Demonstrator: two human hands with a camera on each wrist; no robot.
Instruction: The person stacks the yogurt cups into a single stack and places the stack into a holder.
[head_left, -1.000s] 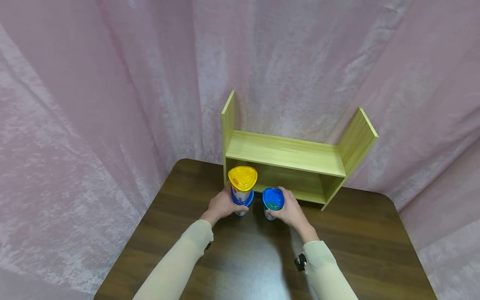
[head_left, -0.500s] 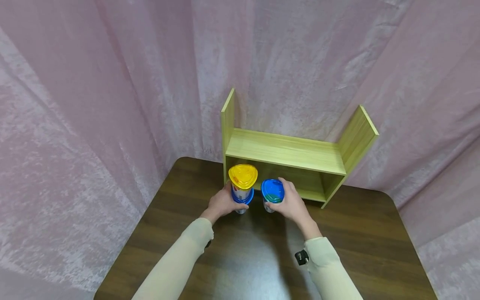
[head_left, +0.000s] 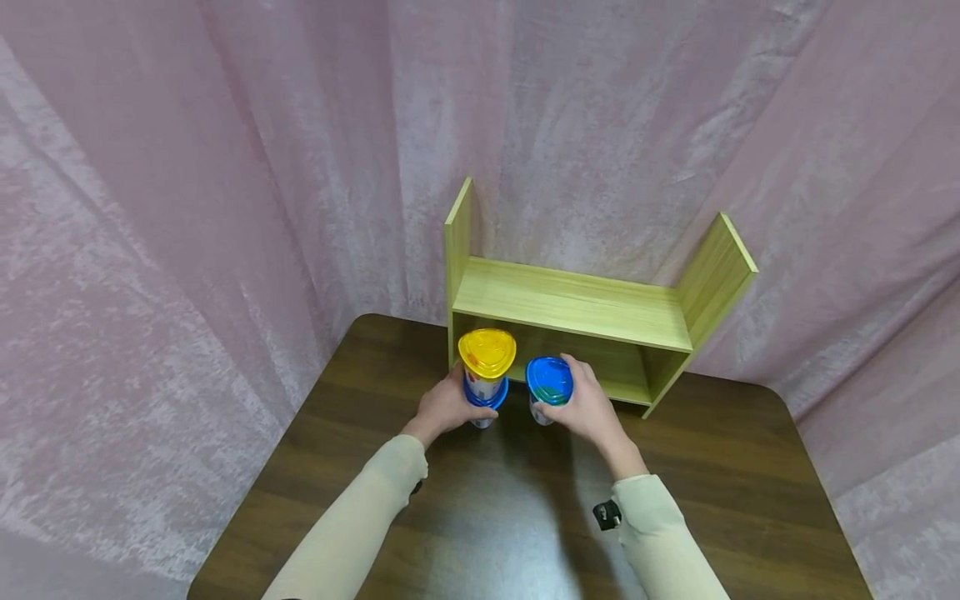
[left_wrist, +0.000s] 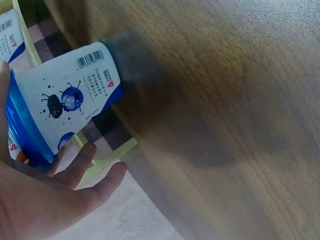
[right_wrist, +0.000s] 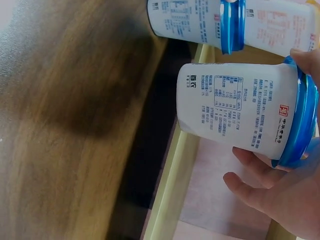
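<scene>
Gripping a lower cup near its blue lid in the left hand, beneath a yellow-lidded cup; gripping another blue-lidded cup in the right hand, near the pair, before the wooden shelf. Hard to tell if clear of the table.

- Setting: was a curtained-off table area; home vs. studio couldn't be told.
- Pink velvety curtain: hung in folds, back & sides.
- Dk. wood-grain table: had rounded far corners.
- Lt.-wood shelf unit: stood nr. curtain.

Draped pink curtain, brown wood-grain table
</scene>
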